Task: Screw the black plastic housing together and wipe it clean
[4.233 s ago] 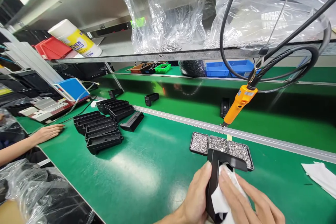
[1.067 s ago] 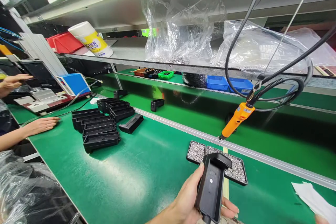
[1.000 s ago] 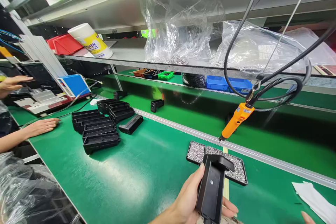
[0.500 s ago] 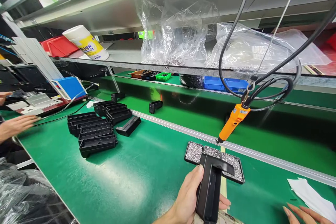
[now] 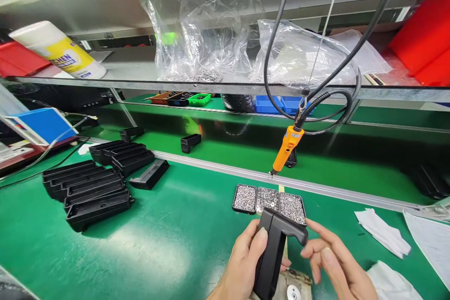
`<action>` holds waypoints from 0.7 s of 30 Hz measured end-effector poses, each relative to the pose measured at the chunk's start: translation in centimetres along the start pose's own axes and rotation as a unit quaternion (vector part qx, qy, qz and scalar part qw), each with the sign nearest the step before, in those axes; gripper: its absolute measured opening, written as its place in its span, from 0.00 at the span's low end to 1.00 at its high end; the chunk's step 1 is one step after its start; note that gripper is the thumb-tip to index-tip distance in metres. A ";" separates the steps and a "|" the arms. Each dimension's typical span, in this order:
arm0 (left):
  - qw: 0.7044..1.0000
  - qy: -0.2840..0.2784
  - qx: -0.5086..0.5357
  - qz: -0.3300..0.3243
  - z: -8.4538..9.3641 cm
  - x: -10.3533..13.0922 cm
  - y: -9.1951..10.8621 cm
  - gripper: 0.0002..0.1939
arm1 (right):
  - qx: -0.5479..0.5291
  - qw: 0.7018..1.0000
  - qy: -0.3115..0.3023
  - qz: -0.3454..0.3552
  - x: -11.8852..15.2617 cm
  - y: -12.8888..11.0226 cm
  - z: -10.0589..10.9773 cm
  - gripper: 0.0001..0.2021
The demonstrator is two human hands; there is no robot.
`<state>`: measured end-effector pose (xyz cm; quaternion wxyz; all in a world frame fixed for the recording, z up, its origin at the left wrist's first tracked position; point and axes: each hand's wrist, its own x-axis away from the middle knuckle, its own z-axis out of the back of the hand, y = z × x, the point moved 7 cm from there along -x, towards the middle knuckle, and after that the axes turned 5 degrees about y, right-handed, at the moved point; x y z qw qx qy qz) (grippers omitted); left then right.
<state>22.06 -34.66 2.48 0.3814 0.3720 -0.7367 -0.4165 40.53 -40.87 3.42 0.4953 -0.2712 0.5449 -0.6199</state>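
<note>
My left hand [image 5: 244, 260] is wrapped round a black plastic housing [image 5: 269, 255], its hooked end pointing right. My right hand [image 5: 335, 258] is just right of that end, fingers apart and holding nothing. Beyond the housing lie three small black trays of metal parts: a left one [image 5: 245, 198], a middle one [image 5: 267, 199] and a right one [image 5: 292, 207]. Under the hands is a worn block [image 5: 302, 281] with a round metal disc [image 5: 293, 293]. An orange electric screwdriver [image 5: 288, 147] hangs above the trays.
Several black housings [image 5: 98, 204] lie at the left, one apart [image 5: 149, 176]. White cloths [image 5: 383, 232] lie at the right. A metal rail [image 5: 211, 163] crosses behind the trays. Plastic bags [image 5: 218, 37] and a wipes canister [image 5: 61, 51] are on the shelf.
The view has swung right. My right hand has come in beside the housing, which my left hand has turned so its hooked end shows differently. The other person's hands at the left are out of view.
</note>
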 end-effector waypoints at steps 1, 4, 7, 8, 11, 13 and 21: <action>1.000 -0.002 -0.010 -0.005 0.0 0.0 -0.1 0.37 | -0.031 0.999 -0.001 -0.028 0.0 -0.6 -0.6 0.27; 0.999 -0.009 -0.028 -0.013 0.2 -0.1 -0.6 0.34 | -0.105 0.988 0.021 -0.113 0.1 -1.5 -1.8 0.27; 0.999 -0.013 -0.031 -0.002 0.3 -0.2 -1.1 0.32 | -0.186 0.971 0.015 -0.153 0.0 -1.3 -2.5 0.26; 0.999 -0.015 -0.028 0.003 0.3 -0.2 -1.2 0.32 | -0.208 0.966 0.006 -0.157 -0.1 -1.0 -2.7 0.26; 0.999 -0.031 0.001 0.023 0.0 -0.3 -1.1 0.32 | -0.241 0.957 -0.025 -0.159 -0.4 0.0 -2.9 0.27; 0.999 -0.040 0.018 0.031 -0.2 -0.3 -0.9 0.32 | -0.242 0.956 -0.038 -0.162 -0.5 0.5 -2.9 0.28; 0.996 -0.053 0.053 0.056 -0.3 -0.7 -0.6 0.35 | -0.107 0.990 0.014 -0.091 -1.5 4.5 2.4 0.21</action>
